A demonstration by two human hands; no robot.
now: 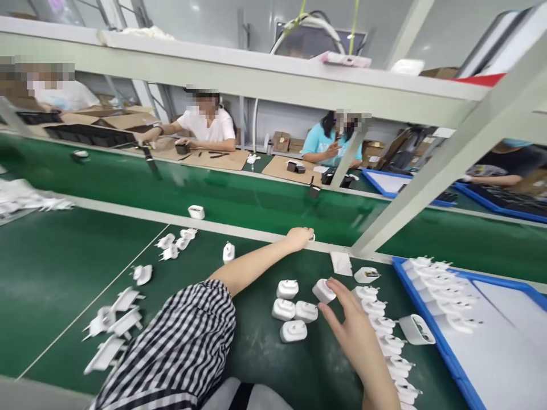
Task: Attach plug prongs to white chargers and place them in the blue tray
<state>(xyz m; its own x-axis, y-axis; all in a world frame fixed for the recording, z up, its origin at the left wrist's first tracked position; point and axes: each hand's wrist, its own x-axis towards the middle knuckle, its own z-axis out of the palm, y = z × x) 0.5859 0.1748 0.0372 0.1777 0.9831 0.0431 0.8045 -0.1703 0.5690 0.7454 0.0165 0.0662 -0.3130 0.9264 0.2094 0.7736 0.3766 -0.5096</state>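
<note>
My left hand (298, 239) reaches across to the edge of the green belt, its fingers closed. A small white part (312, 237), apparently a charger housing, shows just past the fingertips, mostly hidden by them. My right hand (352, 313) has its thumb and fingers around a white charger (322, 291) on the green table. Left of it sits a cluster of several white chargers, among them one charger (294, 331) nearest me. A row of white plug covers (391, 344) runs beside my right forearm. Close by lie two open-ended chargers (366, 275) with inner parts showing.
A blue-rimmed tray (444, 356) with rows of plug covers stands at the right. More plug covers (123, 310) lie at the left. On the green belt (256, 199) rides a white housing (196, 212). A slanted metal post (427, 154) rises at the right. Several people sit opposite.
</note>
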